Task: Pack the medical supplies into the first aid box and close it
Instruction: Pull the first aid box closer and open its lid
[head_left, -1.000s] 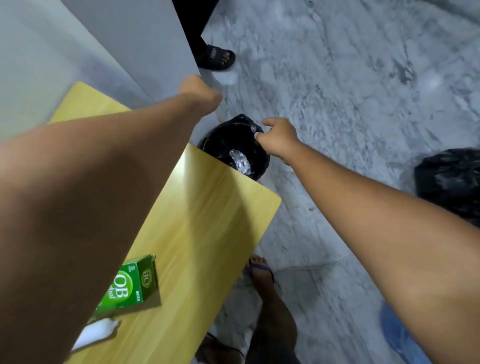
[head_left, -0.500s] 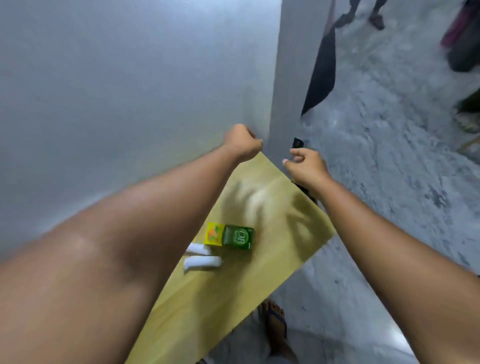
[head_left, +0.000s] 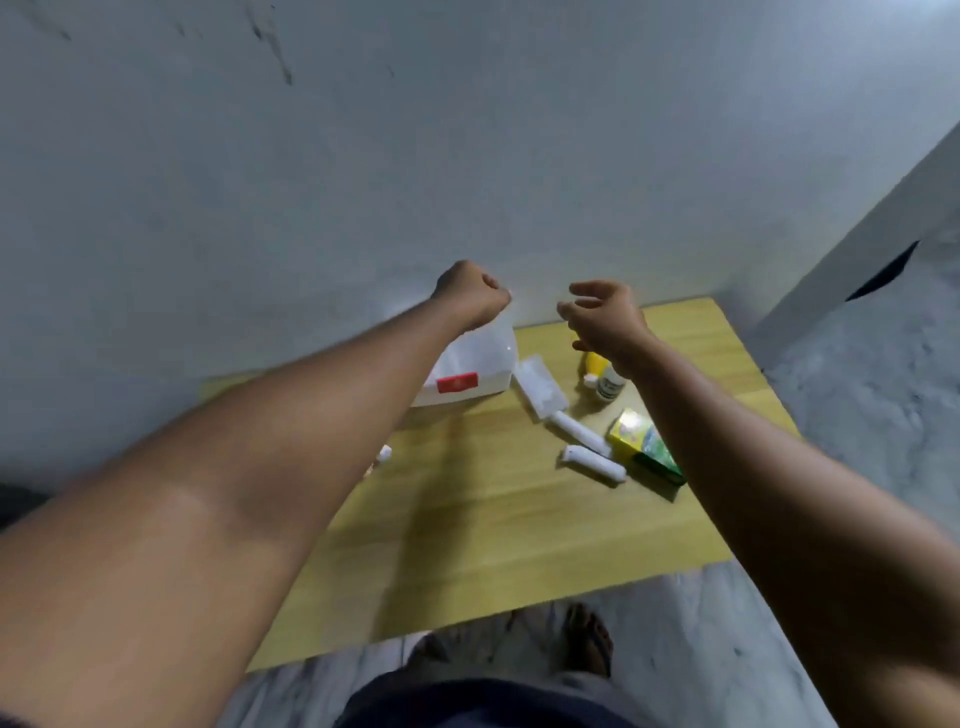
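Note:
A white first aid box (head_left: 470, 371) with a red label stands on the yellow wooden table (head_left: 493, 519), against the wall. My left hand (head_left: 470, 296) is a closed fist raised above the box, holding nothing that I can see. My right hand (head_left: 602, 312) hovers beside it with fingers loosely curled and apart, empty. To the right of the box lie a clear packet (head_left: 540, 387), two white bandage rolls (head_left: 592, 462), a green and yellow carton (head_left: 647, 447) and a small bottle (head_left: 608, 382) next to a yellow item (head_left: 595, 364). My left forearm partly hides another small white item (head_left: 384, 453).
A grey wall (head_left: 363, 156) rises directly behind the table. Marble floor (head_left: 857, 374) lies to the right and in front. My feet (head_left: 587, 639) stand at the table's near edge.
The view has swung left from the floor and table corner onto the table. The first aid box and more supplies have come into sight. Both hands stay raised in front.

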